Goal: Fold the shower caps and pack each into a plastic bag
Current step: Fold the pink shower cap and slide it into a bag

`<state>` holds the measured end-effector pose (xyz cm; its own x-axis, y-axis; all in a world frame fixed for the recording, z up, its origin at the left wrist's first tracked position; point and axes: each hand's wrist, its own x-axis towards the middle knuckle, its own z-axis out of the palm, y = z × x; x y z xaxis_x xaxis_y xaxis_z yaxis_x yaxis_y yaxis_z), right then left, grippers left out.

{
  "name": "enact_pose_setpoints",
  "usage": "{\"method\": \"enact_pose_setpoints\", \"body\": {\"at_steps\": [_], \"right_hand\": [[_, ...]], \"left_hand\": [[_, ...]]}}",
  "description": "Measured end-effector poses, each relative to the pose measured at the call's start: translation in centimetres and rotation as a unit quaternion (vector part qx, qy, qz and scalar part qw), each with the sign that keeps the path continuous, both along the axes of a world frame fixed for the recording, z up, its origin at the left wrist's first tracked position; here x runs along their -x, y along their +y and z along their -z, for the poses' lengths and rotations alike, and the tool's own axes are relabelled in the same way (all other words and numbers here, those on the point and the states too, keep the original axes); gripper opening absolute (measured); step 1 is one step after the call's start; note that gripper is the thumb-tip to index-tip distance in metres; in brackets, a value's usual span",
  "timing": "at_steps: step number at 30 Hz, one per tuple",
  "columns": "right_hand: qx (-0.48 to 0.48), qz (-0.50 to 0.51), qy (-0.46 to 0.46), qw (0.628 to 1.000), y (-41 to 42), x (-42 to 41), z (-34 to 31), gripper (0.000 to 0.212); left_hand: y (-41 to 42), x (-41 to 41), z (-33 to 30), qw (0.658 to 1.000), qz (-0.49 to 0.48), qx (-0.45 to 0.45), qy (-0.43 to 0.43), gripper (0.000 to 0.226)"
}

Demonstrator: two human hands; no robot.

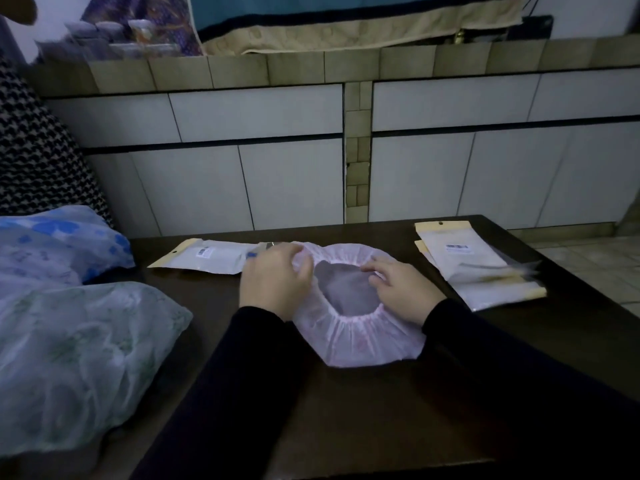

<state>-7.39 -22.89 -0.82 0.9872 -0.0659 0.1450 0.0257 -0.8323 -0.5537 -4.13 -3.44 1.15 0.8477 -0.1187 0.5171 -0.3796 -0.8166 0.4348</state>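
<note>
Both hands — left hand (275, 278) and right hand (401, 292) — pinch the pink shower cap (356, 337) rim, open side up; folding comes next, I think.

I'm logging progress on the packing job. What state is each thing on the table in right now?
Pink shower cap: unfolded, opening up, flat on the table.
Left hand: grips the cap's elastic rim.
Right hand: fingers pinch the rim.
Single plastic bag: flat, apparently empty.
Stack of plastic bags: lying fanned, unused.
</note>
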Motion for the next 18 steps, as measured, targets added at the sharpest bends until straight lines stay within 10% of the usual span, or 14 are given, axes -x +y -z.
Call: {"method": "enact_pose_setpoints", "body": {"at_steps": [6,13,18], "right_hand": [[0.209,-0.03,0.133,0.968,-0.3,1.3,2.3,0.064],[0.235,-0.015,0.217,0.947,0.1,2.4,1.4,0.071],[0.184,-0.014,0.093,0.978,0.6,4.5,0.1,0.058]], "left_hand": [[-0.3,0.8,3.3,0.914,0.047,-0.289,0.281,0.095],[2.8,1.6,3.1,0.903,0.087,-0.32,0.273,0.095],[3.0,2.2,1.9,0.933,0.057,-0.312,0.17,0.08]]}}
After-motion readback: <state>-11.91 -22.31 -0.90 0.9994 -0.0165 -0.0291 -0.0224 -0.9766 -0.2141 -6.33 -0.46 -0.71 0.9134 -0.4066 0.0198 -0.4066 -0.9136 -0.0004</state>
